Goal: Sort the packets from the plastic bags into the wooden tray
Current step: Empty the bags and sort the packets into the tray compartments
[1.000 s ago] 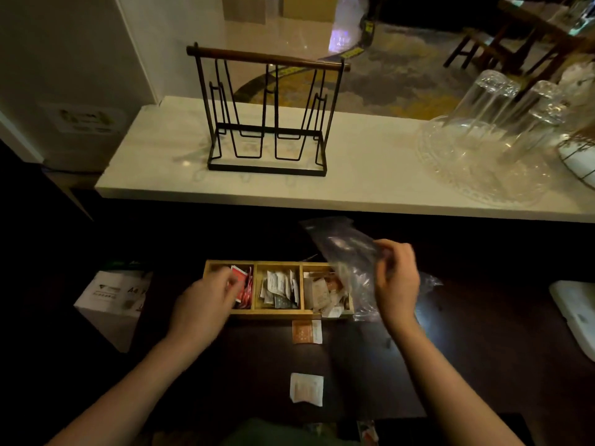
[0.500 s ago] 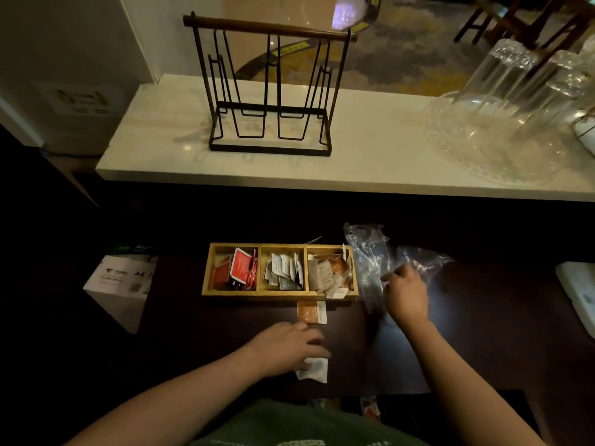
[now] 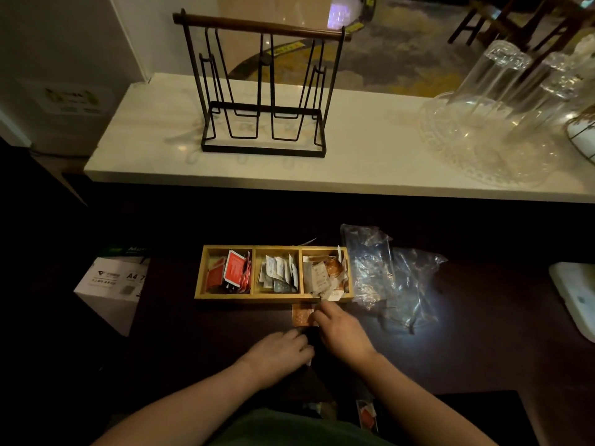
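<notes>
The wooden tray (image 3: 251, 296) sits on the dark table with three compartments: red packets (image 3: 236, 268) on the left, white and grey packets (image 3: 278, 273) in the middle, brown and white packets (image 3: 325, 275) on the right. Two crumpled clear plastic bags (image 3: 370, 268) lie just right of the tray. In front of the tray lies an orange packet (image 3: 301, 315); my right hand (image 3: 343, 333) has its fingertips pinched on that packet's right edge. My left hand (image 3: 278, 355) is closed over a white packet (image 3: 309, 362), of which only a sliver shows.
Behind the table, a raised white counter (image 3: 354, 156) carries a black wire rack (image 3: 264, 91) and upturned glasses on a glass platter (image 3: 483, 140). An A4 paper box (image 3: 112, 284) stands at the left, a white object (image 3: 576, 297) at the right edge. A loose packet (image 3: 367, 413) lies near my lap.
My right hand let go of the plastic bag, which now lies beside the tray, and came left onto the orange packet. My left hand left the tray and settled over the white packet.
</notes>
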The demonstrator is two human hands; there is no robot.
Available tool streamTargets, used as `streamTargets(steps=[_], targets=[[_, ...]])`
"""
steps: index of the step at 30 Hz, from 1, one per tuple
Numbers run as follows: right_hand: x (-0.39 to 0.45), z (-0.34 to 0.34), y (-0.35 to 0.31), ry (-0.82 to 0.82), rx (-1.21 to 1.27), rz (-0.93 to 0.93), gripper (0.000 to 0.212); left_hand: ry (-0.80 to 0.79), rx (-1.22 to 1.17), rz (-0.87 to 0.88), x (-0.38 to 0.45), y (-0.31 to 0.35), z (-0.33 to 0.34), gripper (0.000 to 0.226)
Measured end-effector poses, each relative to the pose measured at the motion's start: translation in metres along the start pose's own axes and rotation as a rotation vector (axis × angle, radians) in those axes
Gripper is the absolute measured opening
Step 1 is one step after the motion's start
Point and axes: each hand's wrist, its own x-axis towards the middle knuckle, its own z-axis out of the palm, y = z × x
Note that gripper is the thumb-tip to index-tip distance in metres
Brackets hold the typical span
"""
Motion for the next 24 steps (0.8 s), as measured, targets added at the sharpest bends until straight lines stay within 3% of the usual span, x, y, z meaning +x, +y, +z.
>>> streamTargets(steps=[2, 5, 7, 10, 12, 14, 17, 19, 24], targets=[[0.003, 0.013, -0.004, -0.092, -0.021, 0.049, 0.031, 0.033, -0.071, -0.103, -0.006, -0.006, -0.002, 0.032], [0.01, 0.025, -0.009, -0.064, -0.131, 0.007, 0.045, 0.137, -0.309, -0.342, -0.012, -0.021, 0.004, 0.031], [0.015, 0.028, -0.014, -0.036, -0.16, 0.021, 0.047, 0.231, -0.654, -0.567, -0.012, -0.03, 0.005, 0.026], [0.022, 0.028, -0.021, -0.017, -0.19, 0.023, 0.04, 0.294, -1.393, -0.803, -0.016, -0.034, -0.008, 0.025], [0.026, 0.025, -0.023, -0.025, -0.174, 0.032, 0.029, 0.289, -1.865, -0.812, -0.022, -0.033, -0.015, 0.027], [0.03, 0.02, -0.022, -0.046, -0.07, 0.096, 0.025, 0.317, -2.097, -0.78, -0.029, -0.035, -0.02, 0.027], [0.029, 0.01, -0.018, 0.029, 0.095, 0.23, 0.025, 0.374, -2.158, -0.814, -0.036, -0.039, -0.02, 0.019], [0.025, 0.001, -0.02, 0.169, 0.229, 0.263, 0.026, 0.426, -2.095, -0.88, -0.04, -0.041, -0.02, 0.022], [0.021, -0.018, -0.038, 0.39, 0.616, 0.07, 0.037, 0.422, -1.987, -0.972, -0.042, -0.045, -0.024, 0.028]])
